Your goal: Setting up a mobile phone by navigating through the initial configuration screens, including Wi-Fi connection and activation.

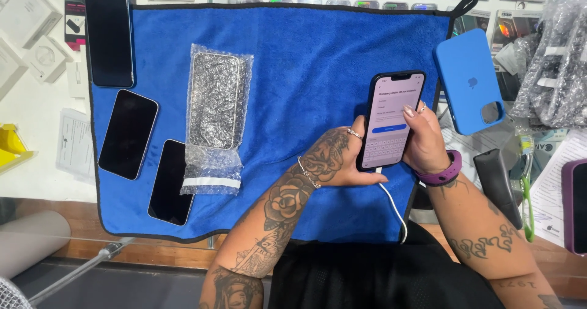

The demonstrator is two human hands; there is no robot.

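Both hands grip a lit phone (392, 120) above the blue towel's (306, 58) right edge — left hand (335, 159) curled around its left side, right hand (424, 141) wrapped around the right, thumb on the screen. A white cable (394, 208) hangs below.

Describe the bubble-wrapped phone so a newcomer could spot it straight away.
Start at the blue towel spread over the counter. On its left half lie four phones; the bubble-wrapped phone is the rightmost of them, nearest the towel's middle. The other three show bare black screens, while this one sits inside a clear bubble pouch and looks silvery.
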